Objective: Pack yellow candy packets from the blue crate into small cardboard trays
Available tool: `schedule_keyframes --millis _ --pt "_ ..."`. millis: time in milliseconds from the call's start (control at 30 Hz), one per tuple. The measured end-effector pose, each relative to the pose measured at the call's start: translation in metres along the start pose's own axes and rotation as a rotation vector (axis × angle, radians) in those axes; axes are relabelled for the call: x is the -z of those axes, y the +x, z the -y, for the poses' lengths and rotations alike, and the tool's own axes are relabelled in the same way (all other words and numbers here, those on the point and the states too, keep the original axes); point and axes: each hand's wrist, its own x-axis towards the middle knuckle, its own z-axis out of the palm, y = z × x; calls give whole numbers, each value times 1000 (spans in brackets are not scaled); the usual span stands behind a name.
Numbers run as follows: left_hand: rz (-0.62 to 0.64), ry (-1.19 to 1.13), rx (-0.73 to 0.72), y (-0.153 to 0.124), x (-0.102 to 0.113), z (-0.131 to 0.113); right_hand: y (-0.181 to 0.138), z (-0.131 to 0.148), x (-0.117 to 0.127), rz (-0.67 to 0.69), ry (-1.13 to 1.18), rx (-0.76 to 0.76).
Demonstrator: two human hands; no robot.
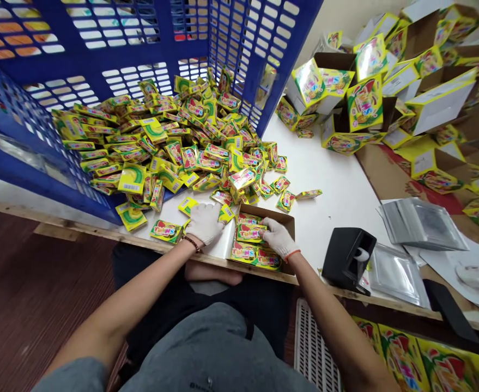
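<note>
Both hands wear white knit gloves. My right hand [279, 238] reaches into an open brown-walled carton [289, 220], its fingers closed on a small yellow-green candy box [250, 233] printed with a watermelon. Under that box, more of the same candy boxes [243, 251] lie flat in rows. Just left of the carton, my left hand [205, 224] curls down over small candy boxes on the white tabletop; one box [225, 213] sticks out at its right side. Its fingertips are partly hidden. Another candy box [166, 231] lies beside my left wrist.
A blue plastic crate [112, 57] lies on its side, with a heap of candy boxes [174, 141] spilling out. Open printed cartons [364, 103] pile up at right. A black tape dispenser [347, 258] and clear plastic sleeves [423, 223] sit near the right edge.
</note>
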Motion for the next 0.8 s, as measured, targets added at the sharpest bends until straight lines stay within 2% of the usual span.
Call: schedule_keyframes --millis 167,300,367,433,500,567,600,667,733,800 --pt "9 51 6 7 -10 -6 6 1 -31 -109 -263 106" --pt "-141 -99 -92 -3 -5 10 3 3 -31 -86 -333 131" --pt "-236 -159 -191 -13 0 12 -1 9 -25 -124 -259 160" --pt "-262 -186 -304 -22 3 4 -6 21 -17 -133 -87 177" --pt "-230 -218 -390 -27 2 -13 -13 37 -5 -25 122 152" --pt "-243 -287 -397 -30 -4 -30 -16 48 7 111 245 111" --pt "-279 -323 -375 -30 -7 -36 -16 50 12 126 257 112" --pt "-382 -365 -317 -31 -12 -41 -12 45 19 27 212 166" --pt "-443 -348 -310 -33 -14 -39 -4 32 19 -157 137 239" --pt "-383 -278 -431 -37 -12 -37 5 18 12 -259 65 293"
